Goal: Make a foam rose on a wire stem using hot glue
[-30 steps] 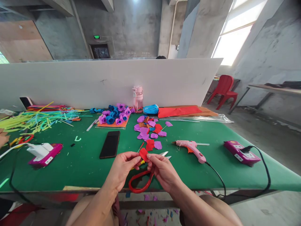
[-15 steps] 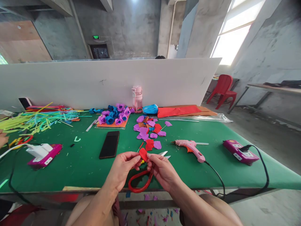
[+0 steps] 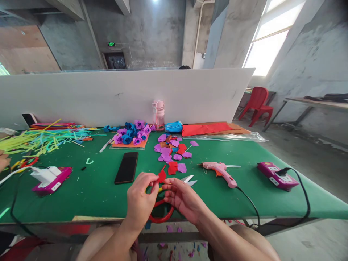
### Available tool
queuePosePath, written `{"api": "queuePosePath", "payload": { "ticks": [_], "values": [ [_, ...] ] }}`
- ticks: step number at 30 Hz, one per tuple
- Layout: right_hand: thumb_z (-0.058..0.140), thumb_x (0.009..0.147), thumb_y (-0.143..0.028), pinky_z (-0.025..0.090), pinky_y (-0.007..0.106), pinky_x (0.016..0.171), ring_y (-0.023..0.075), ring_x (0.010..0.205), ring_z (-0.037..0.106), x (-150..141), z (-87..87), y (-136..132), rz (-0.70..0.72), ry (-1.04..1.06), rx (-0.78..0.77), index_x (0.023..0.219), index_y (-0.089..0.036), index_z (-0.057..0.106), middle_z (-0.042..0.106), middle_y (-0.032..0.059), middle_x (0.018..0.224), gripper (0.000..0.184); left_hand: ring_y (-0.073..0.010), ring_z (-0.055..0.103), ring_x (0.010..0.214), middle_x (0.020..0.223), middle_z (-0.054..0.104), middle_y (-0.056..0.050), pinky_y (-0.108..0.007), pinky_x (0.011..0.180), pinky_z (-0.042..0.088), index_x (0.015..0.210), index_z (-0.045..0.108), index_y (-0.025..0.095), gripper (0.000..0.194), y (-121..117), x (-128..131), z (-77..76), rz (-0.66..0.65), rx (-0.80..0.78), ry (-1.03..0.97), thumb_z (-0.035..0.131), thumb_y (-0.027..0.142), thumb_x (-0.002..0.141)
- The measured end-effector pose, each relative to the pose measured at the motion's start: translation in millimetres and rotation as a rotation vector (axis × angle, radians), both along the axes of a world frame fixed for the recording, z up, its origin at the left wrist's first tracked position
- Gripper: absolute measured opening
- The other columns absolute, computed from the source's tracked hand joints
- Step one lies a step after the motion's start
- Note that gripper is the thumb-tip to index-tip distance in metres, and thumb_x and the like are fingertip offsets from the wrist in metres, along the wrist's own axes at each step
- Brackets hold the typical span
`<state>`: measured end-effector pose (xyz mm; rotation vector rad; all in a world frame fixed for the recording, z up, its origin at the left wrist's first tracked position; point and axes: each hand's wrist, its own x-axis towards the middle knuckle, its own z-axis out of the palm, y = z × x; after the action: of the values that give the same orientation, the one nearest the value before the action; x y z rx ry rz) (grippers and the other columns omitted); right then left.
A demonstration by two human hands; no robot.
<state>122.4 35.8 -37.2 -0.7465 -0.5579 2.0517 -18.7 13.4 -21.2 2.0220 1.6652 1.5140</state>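
Left of the phone (image 3: 126, 167), there's a lane to reach in from the table's (image 3: 98, 199) near edge, bar a few scraps (image 3: 89, 161). Left hand (image 3: 143, 197) and right hand (image 3: 187, 201), over scissors (image 3: 160, 219), block that edge's middle; rightward, a cord (image 3: 250, 203) crosses it. A white board (image 3: 108, 94) walls off the far edge.

From the scissors (image 3: 162, 219), the phone (image 3: 126, 167) is lying at ten o'clock, the glue gun (image 3: 221, 168) at two, the cut pieces (image 3: 165, 150) at twelve, the bottle (image 3: 159, 111) standing beyond them.
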Motion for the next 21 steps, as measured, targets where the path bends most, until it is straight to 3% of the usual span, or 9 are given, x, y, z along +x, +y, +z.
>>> {"api": "queuePosePath", "payload": {
  "ticks": [3, 8, 12, 16, 19, 21],
  "values": [
    [0.067, 0.068, -0.026, 0.048, 0.027, 0.068, 0.0142, 0.069, 0.064, 1.4, 3.2, -2.1, 0.066, 0.115, 0.053, 0.09, -0.016, 0.062, 0.068, 0.0037, 0.083, 0.024, -0.0166, 0.057, 0.088, 0.091, 0.064, -0.006, -0.032, 0.08, 0.048, 0.079, 0.062, 0.02, 0.015, -3.0, 0.2, 0.7, 0.007, 0.206, 0.233, 0.05, 0.01, 0.079],
    [0.062, 0.067, -0.019, 0.045, 0.03, 0.075, 0.0158, 0.076, 0.063, 7.8, 8.3, 0.5, 0.103, 0.204, 0.131, 0.104, -0.018, 0.059, 0.067, 0.002, 0.08, 0.037, -0.0194, 0.054, 0.095, 0.101, 0.063, -0.006, -0.037, 0.084, 0.047, 0.079, 0.06, 0.02, 0.016, -5.5, 2.0, 0.3, 0.026, 0.277, 0.425, 0.051, 0.006, 0.077],
    [0.062, 0.07, -0.026, 0.045, 0.029, 0.073, 0.0149, 0.076, 0.061, 13.8, 11.3, 5.0, 0.036, 0.135, 0.146, 0.1, -0.018, 0.06, 0.066, 0.0047, 0.089, 0.03, -0.0168, 0.056, 0.091, 0.094, 0.064, -0.004, -0.031, 0.081, 0.048, 0.075, 0.052, 0.02, 0.016, -4.8, 3.2, 1.7, -0.004, 0.161, 0.287, 0.049, 0.004, 0.075],
    [0.068, 0.069, -0.032, 0.045, 0.03, 0.076, 0.0171, 0.087, 0.058, 12.7, 14.7, 1.1, -0.052, -0.169, 0.364, 0.101, -0.02, 0.061, 0.062, 0.0059, 0.101, 0.035, -0.0127, 0.058, 0.072, 0.075, 0.062, 0.0, -0.024, 0.067, 0.047, 0.075, 0.051, 0.02, 0.014, -3.2, 3.2, 1.7, 0.015, -0.019, 0.201, 0.047, 0.007, 0.073],
    [0.075, 0.062, -0.029, 0.045, 0.03, 0.079, 0.0183, 0.094, 0.057, 6.5, 13.1, -4.4, -0.031, -0.307, 0.515, 0.106, -0.023, 0.059, 0.061, 0.0052, 0.104, 0.047, -0.0129, 0.059, 0.072, 0.076, 0.063, 0.0, -0.024, 0.066, 0.046, 0.077, 0.054, 0.02, 0.011, -4.6, 5.1, 1.3, -0.021, -0.045, 0.202, 0.048, 0.011, 0.075],
    [0.074, 0.065, -0.03, 0.045, 0.029, 0.078, 0.0171, 0.09, 0.058, 2.4, 10.5, -6.4, -0.034, -0.339, 0.534, 0.106, -0.024, 0.059, 0.062, 0.0042, 0.1, 0.044, -0.0123, 0.059, 0.07, 0.076, 0.064, -0.001, -0.022, 0.064, 0.046, 0.077, 0.055, 0.02, 0.008, -6.3, 7.2, 1.6, -0.062, -0.056, 0.174, 0.049, 0.015, 0.078]
  ]
}}
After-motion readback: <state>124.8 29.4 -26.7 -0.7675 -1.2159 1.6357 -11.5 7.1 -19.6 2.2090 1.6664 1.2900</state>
